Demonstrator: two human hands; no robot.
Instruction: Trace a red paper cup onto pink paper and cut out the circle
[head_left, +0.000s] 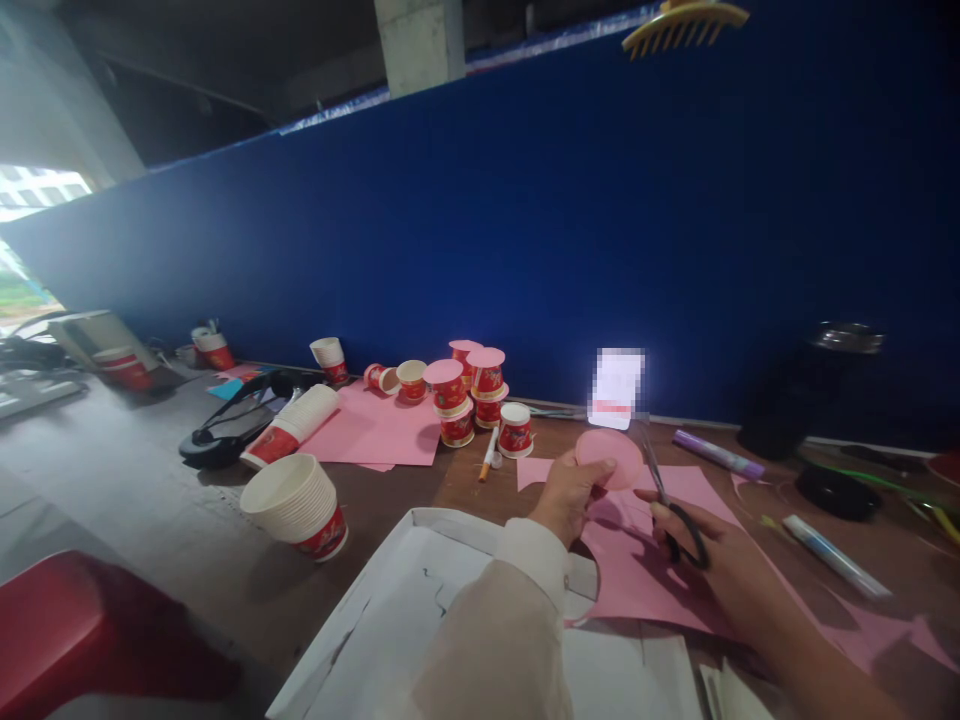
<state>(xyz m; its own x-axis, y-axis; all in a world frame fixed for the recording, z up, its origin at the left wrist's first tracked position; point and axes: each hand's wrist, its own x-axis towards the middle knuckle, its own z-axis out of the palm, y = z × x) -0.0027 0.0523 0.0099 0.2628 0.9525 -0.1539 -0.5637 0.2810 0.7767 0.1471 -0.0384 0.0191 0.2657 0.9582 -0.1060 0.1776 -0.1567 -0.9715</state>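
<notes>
Between the thumb and fingers of my left hand [566, 492] is a round pink paper disc [616, 462], held up above the table. My right hand [686, 525] grips black-handled scissors [679, 520], their blades pointing up and away beside the disc's right edge. Under both hands lies a pink paper sheet [637, 560] with cut-out edges. Ahead and to the left, red paper cups [456, 430] stand stacked with pink discs on them. A single upturned cup [515, 430] stands just right of these.
A stack of paper cups [296, 505] lies left of a white box lid [405, 600]. A lit phone [615, 390] leans at the blue partition [525, 240]. To the right are a purple tube [718, 455], a glue stick [836, 555] and a dark bottle [810, 390]. A red stool [97, 640] is front left.
</notes>
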